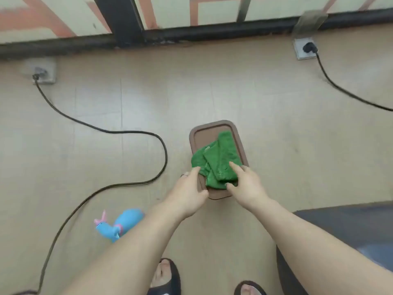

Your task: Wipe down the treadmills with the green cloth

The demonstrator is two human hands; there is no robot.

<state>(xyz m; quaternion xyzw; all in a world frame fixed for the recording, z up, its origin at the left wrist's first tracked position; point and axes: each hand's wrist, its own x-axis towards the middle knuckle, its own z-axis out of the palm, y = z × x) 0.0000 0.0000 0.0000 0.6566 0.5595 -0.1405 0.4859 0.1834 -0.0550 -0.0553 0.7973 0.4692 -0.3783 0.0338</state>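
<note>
Cloth point(214, 161), green and crumpled, lies on a brown tray point(204, 135) set on the floor, its near half bunched under both hands. Left hand point(188, 192) has its fingers curled at the tray's near-left edge, fingertips pinching the cloth's left corner. Right hand point(246, 184) pinches the near fold between forefinger on top and thumb below; its other fingers I cannot tell.

Risk, as I judge it: the cloth is loosely folded, so a lift from two corners may let it fall open and drag on the floor. The tray looks light; a pull that catches its rim could slide or tip it.

A dark treadmill point(344, 231) edge sits at the lower right, close beside the right forearm, so a quick swing that way may knock it. A blue spray bottle point(121, 224) lies left of the left forearm, and a black cable point(119, 132) loops across the floor further left, a snag for feet. A second cable point(340, 86) runs from a socket point(304, 48) at upper right. Open floor lies ahead of the tray toward the wall.
</note>
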